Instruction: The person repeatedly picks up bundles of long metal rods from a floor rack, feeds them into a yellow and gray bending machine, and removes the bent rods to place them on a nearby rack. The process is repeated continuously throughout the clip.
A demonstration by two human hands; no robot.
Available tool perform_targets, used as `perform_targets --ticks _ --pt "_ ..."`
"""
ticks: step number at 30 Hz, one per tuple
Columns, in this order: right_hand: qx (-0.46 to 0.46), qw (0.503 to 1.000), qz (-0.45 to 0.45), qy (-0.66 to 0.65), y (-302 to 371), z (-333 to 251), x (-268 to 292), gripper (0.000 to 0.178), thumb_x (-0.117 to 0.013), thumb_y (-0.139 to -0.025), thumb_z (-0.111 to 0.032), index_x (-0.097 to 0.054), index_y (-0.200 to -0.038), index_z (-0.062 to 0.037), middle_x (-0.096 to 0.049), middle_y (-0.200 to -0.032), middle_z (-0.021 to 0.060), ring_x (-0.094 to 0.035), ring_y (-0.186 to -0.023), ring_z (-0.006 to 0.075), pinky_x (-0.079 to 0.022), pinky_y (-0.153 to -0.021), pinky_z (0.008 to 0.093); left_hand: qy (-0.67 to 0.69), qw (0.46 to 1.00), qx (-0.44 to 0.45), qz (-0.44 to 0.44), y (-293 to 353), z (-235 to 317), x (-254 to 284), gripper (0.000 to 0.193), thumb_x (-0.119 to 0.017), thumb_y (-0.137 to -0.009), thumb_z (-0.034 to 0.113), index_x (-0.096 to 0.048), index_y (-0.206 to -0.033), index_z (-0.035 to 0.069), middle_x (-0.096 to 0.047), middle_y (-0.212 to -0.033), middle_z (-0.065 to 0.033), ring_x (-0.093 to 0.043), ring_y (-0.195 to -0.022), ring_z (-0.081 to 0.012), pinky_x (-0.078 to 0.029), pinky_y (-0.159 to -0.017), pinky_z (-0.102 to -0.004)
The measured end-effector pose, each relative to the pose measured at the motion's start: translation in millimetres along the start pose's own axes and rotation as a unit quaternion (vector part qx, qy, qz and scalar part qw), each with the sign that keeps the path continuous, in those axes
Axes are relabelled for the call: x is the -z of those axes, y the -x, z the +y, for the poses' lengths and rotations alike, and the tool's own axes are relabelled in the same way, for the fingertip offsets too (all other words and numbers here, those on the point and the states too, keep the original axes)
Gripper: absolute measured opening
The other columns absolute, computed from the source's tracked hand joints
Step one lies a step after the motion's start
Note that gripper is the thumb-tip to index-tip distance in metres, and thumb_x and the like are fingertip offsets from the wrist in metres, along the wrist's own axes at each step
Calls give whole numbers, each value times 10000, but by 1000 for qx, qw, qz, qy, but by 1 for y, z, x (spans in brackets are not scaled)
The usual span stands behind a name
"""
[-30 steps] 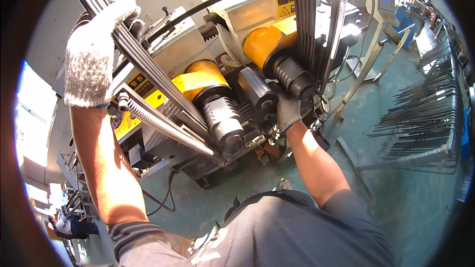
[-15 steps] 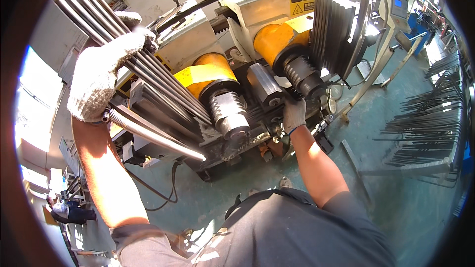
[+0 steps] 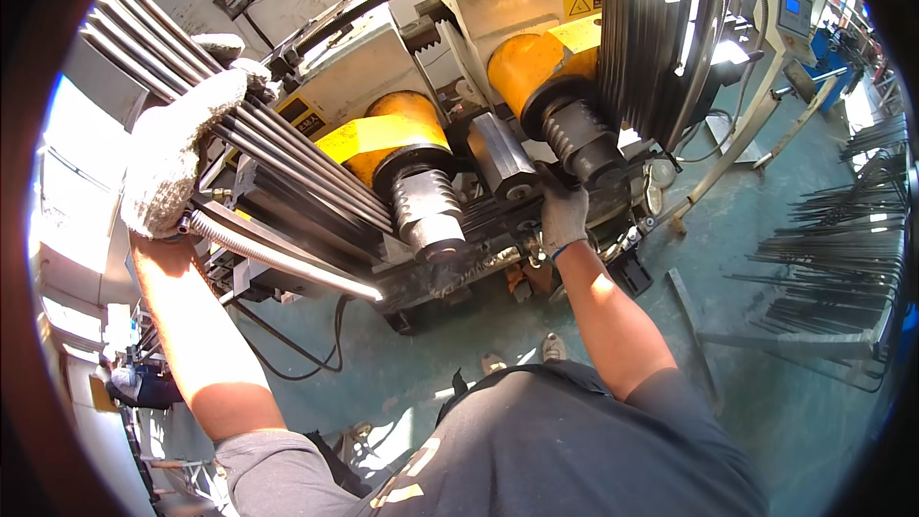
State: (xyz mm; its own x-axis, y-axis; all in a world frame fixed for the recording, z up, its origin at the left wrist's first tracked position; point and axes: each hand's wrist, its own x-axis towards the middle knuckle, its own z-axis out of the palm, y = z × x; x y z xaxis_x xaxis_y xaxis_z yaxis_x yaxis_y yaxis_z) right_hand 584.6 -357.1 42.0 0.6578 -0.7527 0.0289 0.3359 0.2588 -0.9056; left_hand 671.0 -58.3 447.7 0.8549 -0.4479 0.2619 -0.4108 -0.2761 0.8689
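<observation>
Bundle of dark metal rods runs from approx 10 o'clock, upper left, down toward centre of frame, lower ends stopping just beside the left ribbed roller. Left hand, in white knit glove, sits at 9–10 o'clock w/ fingers wrapped over the top of the bundle, pressed down on the rods; thumb side hidden, so can't tell how far the fingers close underneath. Just below that hand a bright ribbed metal hose slants toward 6 o'clock, touching or nearly touching the glove cuff.

Right hand, grey glove, is right of centre, at the front of the machine betw. the two rollers, fingers curled against a dark part at the base of the right roller. Can't tell whether it's gripping or only pressing.

Each roller has an orange cover behind it. A second set of rods, curved upward, rises at 12–1 o'clock behind the right roller. Black cable loops on the green floor under the machine at 7 o'clock. Loose rods lie on a rack at 3 o'clock, well apart from both hands. Control stand w/ small blue screen at 1–2 o'clock. Person's dark shirt fills 6 o'clock.
</observation>
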Motion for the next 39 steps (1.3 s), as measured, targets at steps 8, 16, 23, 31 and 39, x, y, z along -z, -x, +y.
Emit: perform_targets --ticks 8,16,23,31,39 --pt "-66 995 -20 -68 17 -33 -17 189 -771 -1005 -153 -751 -1127 -9 -781 -981 87 -780 -727 214 -564 -470 359 19 999 12 41 14 9 -5 433 -713 -1050 14 -592 -1465 23 -741 -1175 -139 -755 -1132 -242 -644 -1030 -380" --pt "39 998 -39 19 0 9 -3 222 -738 -1028 -149 -759 -1161 27 -785 -1073 78 -767 -1028 222 -583 -919 405 -11 999 26 40 14 16 -10 403 -751 -1087 129 -653 -1460 12 -818 -1215 -137 -796 -1098 -209 -672 -965 -343" --pt "-138 983 -13 -118 9 -11 -8 334 -755 -1028 -198 -772 -1281 19 -799 -1136 105 -752 -1033 228 -593 -869 417 -78 994 -9 75 33 30 -25 435 -815 -1021 145 -663 -1395 -16 -801 -1137 -128 -782 -1056 -224 -635 -976 -366" --pt "-65 996 58 -30 106 -49 102 281 -802 -1056 -206 -775 -1188 41 -824 -1028 40 -726 -972 126 -575 -886 356 -59 974 -95 195 167 21 -66 348 -634 -1099 191 -678 -1386 -1 -757 -1118 -122 -717 -958 -216 -587 -944 -368" --pt "49 900 274 335 221 -209 393 89 -749 -1052 -99 -763 -1043 -12 -785 -853 41 -748 -784 175 -596 -741 371 197 941 -4 276 335 -68 -132 374 -562 -1038 238 -673 -1232 -61 -732 -1073 -226 -709 -1020 -380 -573 -1028 -495"
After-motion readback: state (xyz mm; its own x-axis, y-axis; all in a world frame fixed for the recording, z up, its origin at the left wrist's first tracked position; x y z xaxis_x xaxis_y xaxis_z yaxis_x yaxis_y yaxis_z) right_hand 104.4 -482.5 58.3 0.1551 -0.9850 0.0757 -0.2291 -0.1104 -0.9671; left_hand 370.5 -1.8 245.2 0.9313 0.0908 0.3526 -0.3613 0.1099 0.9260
